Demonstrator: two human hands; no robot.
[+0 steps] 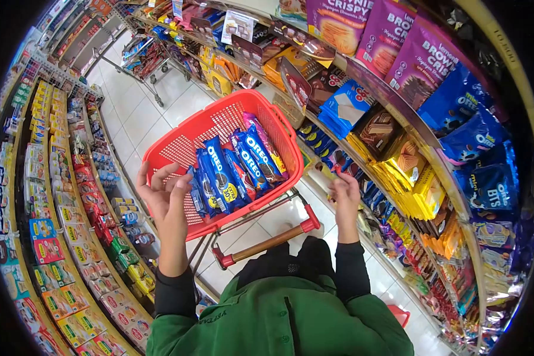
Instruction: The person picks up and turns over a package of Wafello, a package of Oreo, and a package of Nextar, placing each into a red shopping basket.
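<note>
A red plastic basket (219, 115) rests on a cart in front of me. Inside it lie several blue Oreo packs (219, 172) and a pink-and-purple pack (264, 145). My left hand (171, 199) is over the basket's near left corner, with its fingers bent and spread and nothing held. To the right of the basket, beside the lower shelf, my right hand (343, 193) is raised with loosely curled fingers; I see no pack in it. Below the basket is the cart's handle (267, 242), with a wooden grip and red ends, which neither hand touches.
Shelves of biscuits and wafers (397, 160) line the right side close by. More shelves of boxed and bagged snacks (65, 219) curve along the left. Another loaded cart (145, 59) stands farther up the tiled aisle (124, 101).
</note>
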